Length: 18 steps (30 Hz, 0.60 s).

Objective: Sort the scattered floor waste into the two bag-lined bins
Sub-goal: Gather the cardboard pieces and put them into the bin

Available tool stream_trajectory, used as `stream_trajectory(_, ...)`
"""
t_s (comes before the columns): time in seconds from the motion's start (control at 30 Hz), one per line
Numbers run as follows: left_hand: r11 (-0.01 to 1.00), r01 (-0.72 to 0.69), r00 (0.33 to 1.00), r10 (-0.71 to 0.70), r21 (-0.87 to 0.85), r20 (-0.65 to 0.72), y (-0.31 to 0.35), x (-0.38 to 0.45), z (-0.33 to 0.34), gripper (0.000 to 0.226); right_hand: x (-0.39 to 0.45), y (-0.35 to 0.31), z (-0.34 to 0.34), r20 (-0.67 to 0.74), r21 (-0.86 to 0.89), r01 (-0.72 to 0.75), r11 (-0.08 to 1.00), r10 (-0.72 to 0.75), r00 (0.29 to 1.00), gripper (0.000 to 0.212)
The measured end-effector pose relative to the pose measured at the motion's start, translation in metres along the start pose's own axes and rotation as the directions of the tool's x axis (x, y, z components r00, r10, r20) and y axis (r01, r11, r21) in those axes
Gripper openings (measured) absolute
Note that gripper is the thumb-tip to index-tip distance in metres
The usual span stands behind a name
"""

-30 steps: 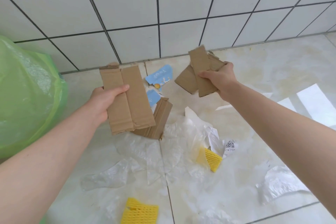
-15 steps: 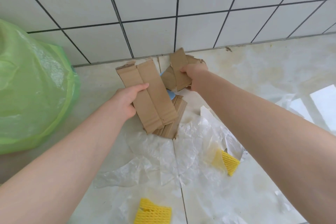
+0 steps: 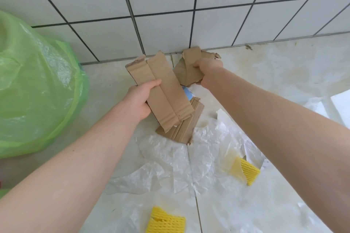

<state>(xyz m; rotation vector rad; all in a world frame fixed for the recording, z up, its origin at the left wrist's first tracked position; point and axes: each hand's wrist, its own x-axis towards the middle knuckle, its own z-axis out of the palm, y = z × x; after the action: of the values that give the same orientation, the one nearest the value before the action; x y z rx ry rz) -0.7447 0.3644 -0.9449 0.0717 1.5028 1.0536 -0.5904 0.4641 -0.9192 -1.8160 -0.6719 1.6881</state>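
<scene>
My left hand [image 3: 141, 99] grips a long creased strip of brown cardboard [image 3: 162, 91] above the floor. My right hand [image 3: 209, 72] is closed on smaller torn cardboard pieces [image 3: 187, 71] close to the wall's base. Another cardboard piece [image 3: 184, 128] lies on the floor below the strip, with a blue paper scrap [image 3: 187, 94] peeking out between them. A bin lined with a green bag [image 3: 36, 89] stands at the left. The second bin is out of view.
Clear plastic film [image 3: 170, 159] is spread over the floor tiles. Yellow foam netting lies at the bottom [image 3: 165, 222] and at the right [image 3: 249, 171]. White sheets [image 3: 339, 104] lie at the far right. The tiled wall [image 3: 170, 5] closes the back.
My right hand has moved left with its cardboard, close to the strip in my left hand. The view has shifted closer and slightly left, so the green bag looks larger.
</scene>
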Motion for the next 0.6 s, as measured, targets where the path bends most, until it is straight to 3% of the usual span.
stream_trajectory(0.13,0.998,-0.05,0.995,0.053,0.046,-0.081,0.003,-0.004,-0.017,0.043,0.0,0.002,-0.024,0.001,0.086,-0.004,0.996,0.004,1.0,0.035)
stream_trajectory(0.2,0.988,-0.065,0.986,0.084,0.137,-0.143,0.003,-0.008,-0.024,0.044,0.002,0.003,-0.038,0.019,0.077,-0.013,0.997,0.012,1.0,0.038)
stream_trajectory(0.33,0.974,-0.054,0.988,0.084,0.22,-0.131,0.002,-0.014,-0.027,0.035,-0.009,0.009,-0.061,0.071,-0.004,-0.078,0.997,0.078,0.994,0.041)
stream_trajectory(0.47,0.959,-0.046,0.993,0.074,0.28,-0.09,-0.001,-0.019,-0.02,0.025,-0.024,0.025,-0.08,0.192,-0.067,-0.166,0.984,0.176,0.965,0.024)
stream_trajectory(0.6,0.968,-0.015,1.0,0.02,0.252,-0.017,-0.005,-0.025,-0.011,0.023,-0.036,0.05,-0.089,0.223,-0.087,-0.256,0.963,0.269,0.937,0.006)
